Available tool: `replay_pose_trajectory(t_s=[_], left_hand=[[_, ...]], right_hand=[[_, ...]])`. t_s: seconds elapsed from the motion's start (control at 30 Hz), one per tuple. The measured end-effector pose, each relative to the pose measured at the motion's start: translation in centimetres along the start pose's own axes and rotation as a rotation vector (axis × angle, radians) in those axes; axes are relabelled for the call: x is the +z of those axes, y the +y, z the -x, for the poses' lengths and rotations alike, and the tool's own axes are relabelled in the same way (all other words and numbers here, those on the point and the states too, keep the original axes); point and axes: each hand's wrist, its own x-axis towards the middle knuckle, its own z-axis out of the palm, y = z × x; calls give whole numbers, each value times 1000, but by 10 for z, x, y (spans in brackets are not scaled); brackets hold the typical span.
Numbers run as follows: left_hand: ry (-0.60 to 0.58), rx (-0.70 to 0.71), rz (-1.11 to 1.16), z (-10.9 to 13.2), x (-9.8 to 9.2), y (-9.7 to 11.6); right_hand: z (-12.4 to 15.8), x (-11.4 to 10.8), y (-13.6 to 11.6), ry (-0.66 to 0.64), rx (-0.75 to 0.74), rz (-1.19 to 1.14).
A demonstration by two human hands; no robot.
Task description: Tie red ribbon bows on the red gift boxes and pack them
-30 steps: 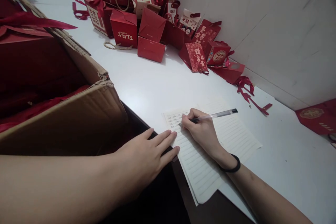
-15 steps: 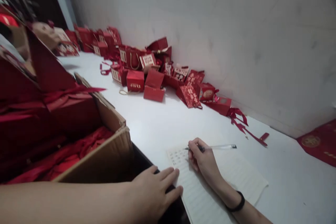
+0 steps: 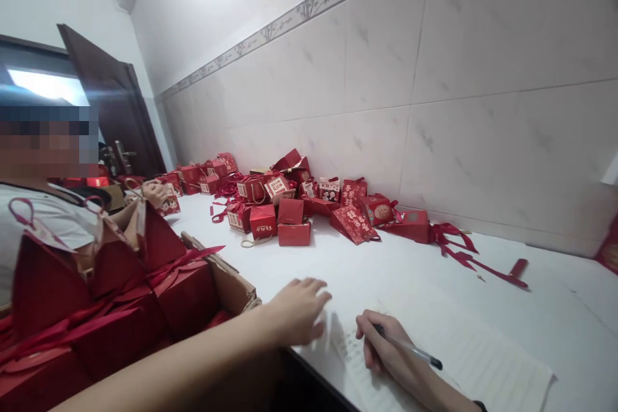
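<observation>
My right hand [image 3: 389,347] is closed round a clear pen [image 3: 418,354] with a black end, low over a sheet of lined paper [image 3: 483,347]. Handwritten marks run along the paper's left edge, partly behind that hand. My left hand [image 3: 299,309] hovers above the white table, its fingers apart and holding nothing. It lies just left of the paper and beside the corner of a cardboard box [image 3: 236,293]. Several red gift boxes [image 3: 188,290] with ribbons fill the cardboard box.
Along the tiled wall, several small red gift boxes [image 3: 294,225] are piled on the white table [image 3: 241,264]. Loose red ribbons [image 3: 463,251] trail to their right. At the left sits another person in a white shirt [image 3: 58,222], whose hand [image 3: 155,193] is near more red boxes.
My left hand has lifted from the table edge and moved up, past the box corner. The view has tilted upward, showing more wall and the other person. The pen now tilts down to the right.
</observation>
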Motion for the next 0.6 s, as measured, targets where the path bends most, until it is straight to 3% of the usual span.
replay_pose_trajectory(t_s=[0.13,0.3,0.43,0.6], left_hand=[[68,-227,-93,-38,-7,-42],[78,-360,-92,-96,-12,-74],[69,-435,-4,-147,1,-72],[134,-418,28,-197,28,-42]], right_hand=[[0,1,1,-18,-15,30],[4,-1,-4,-56,-106,134],[9,-6,-14,-80,-120,143],[7,-8,-18,-83,-95,119]])
